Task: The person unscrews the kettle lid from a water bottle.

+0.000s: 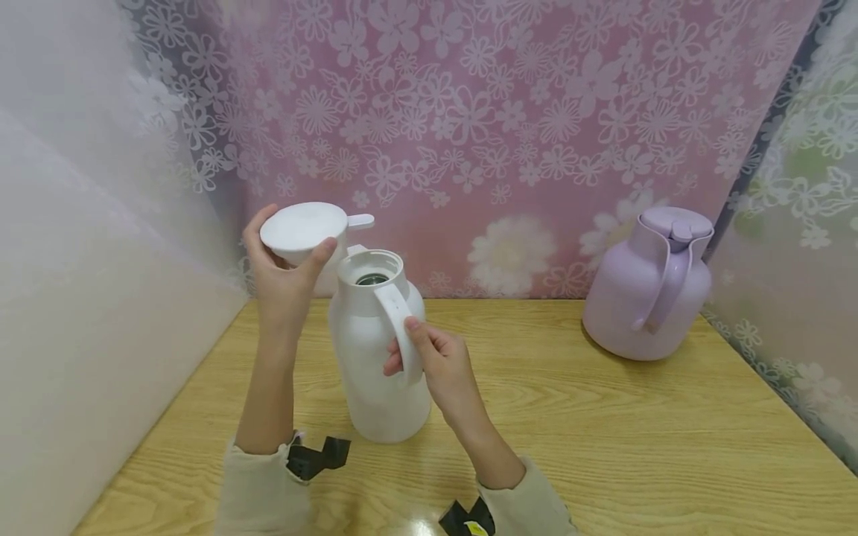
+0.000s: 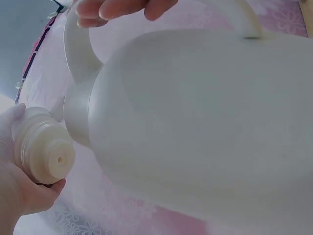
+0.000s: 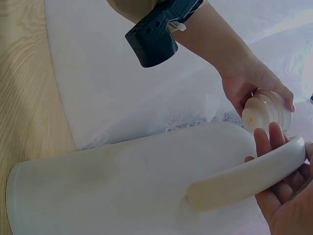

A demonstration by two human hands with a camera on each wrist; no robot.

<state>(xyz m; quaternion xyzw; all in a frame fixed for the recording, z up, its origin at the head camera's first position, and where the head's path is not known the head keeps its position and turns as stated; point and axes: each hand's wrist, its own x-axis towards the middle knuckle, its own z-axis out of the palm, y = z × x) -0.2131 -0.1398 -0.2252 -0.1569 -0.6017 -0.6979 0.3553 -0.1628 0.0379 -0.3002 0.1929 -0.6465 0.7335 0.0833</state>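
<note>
A white vacuum jug (image 1: 382, 372) is upright over the table, its mouth (image 1: 372, 277) uncovered and a dark opening showing inside. My right hand (image 1: 444, 368) grips the jug's handle (image 1: 400, 316), thumb on top and fingers through the loop. Up beside the mouth, to its left, my left hand (image 1: 280, 279) holds the white lid (image 1: 304, 223) by its rim between thumb and fingers. A small tab sticks out from the lid toward the right. The lid's threaded stopper (image 2: 49, 152), with a small hole in its end, shows in the left wrist view.
A lilac jug (image 1: 643, 298) with its lid on stands at the back right of the wooden table (image 1: 570, 447). A pink flowered cloth (image 1: 469, 149) hangs behind, and a pale wall panel (image 1: 100, 260) borders the left side.
</note>
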